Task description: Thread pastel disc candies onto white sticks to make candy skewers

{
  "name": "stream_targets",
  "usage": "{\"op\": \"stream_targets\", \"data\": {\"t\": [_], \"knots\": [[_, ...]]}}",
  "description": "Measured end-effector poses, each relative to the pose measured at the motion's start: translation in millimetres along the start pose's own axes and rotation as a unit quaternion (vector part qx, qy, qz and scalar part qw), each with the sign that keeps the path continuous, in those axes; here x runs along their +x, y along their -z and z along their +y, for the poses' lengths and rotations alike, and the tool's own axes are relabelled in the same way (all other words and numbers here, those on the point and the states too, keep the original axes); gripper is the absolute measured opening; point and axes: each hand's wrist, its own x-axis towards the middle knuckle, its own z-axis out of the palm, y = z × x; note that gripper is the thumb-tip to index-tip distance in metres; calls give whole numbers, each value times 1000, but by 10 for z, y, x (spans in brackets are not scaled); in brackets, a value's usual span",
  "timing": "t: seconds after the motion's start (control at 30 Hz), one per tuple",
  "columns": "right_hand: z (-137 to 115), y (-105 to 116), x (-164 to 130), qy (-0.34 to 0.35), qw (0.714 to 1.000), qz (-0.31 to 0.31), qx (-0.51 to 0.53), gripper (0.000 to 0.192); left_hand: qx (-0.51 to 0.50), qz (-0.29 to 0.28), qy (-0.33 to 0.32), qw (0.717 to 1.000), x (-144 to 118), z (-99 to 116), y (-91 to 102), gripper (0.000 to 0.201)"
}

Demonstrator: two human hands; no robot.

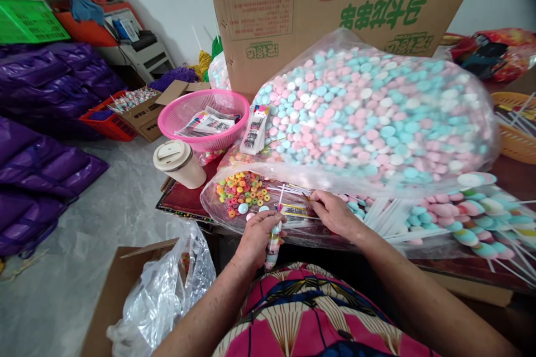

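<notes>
My left hand [258, 232] is closed around the top of a marshmallow skewer [273, 248] in a clear wrapper. The skewer hangs with its candy end down, and its white stick points up past my fingers. To the right, my right hand [335, 213] pinches its thumb and fingers together by a bunch of white sticks [288, 188]. A thin brownish strip shows at those fingertips, too small to make out. Between my hands lie thin yellow ties [298, 213] on printed packets. Ring-shaped gummies [240, 192] in orange, yellow and green are beyond my left hand.
A big clear bag of pink, blue and white marshmallows [355, 117] fills the table's back, before a cardboard carton [259, 28]. Finished skewers [473, 217] lie right. A pink basket [167, 117] and lidded cup [182, 170] stand left. Below is an open box [109, 284] with plastic.
</notes>
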Motion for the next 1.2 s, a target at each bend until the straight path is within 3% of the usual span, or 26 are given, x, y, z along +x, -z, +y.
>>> {"op": "stream_targets", "data": {"t": [0.1,0.2,0.3,0.4,0.57,0.7,0.77,0.87,0.97,1.1,1.2], "knots": [[-159,67,-92,17,999,6,35,17,1,-6,-3,1000,12,17,-15,25],[-390,109,-237,71,993,-44,87,16,3,-21,-7,1000,28,26,-74,24],[-529,28,-325,110,981,-55,152,17,24,-35,-18,999,28,7,-146,22],[-506,-132,-332,80,980,-20,184,30,55,-53,-24,997,-7,-30,-182,19],[-401,-253,-354,47,991,-21,125,47,122,-86,-36,988,-109,-67,-154,25],[-432,-251,-415,73,996,-23,42,51,111,-113,-60,986,-133,-95,-129,36],[-448,-282,-437,91,993,12,72,50,65,-88,-69,992,-124,-102,-135,40],[-458,-354,-462,65,970,122,201,49,24,-60,-90,994,-122,-74,-165,40],[-486,-377,-494,58,932,169,315,51,-10,-109,-81,991,-154,-3,-221,41],[-542,-244,-541,76,903,203,372,45,-58,-152,-84,983,-206,118,-295,39],[-532,-24,-546,110,939,116,306,15,-46,-176,-77,980,-216,222,-304,37]]}}
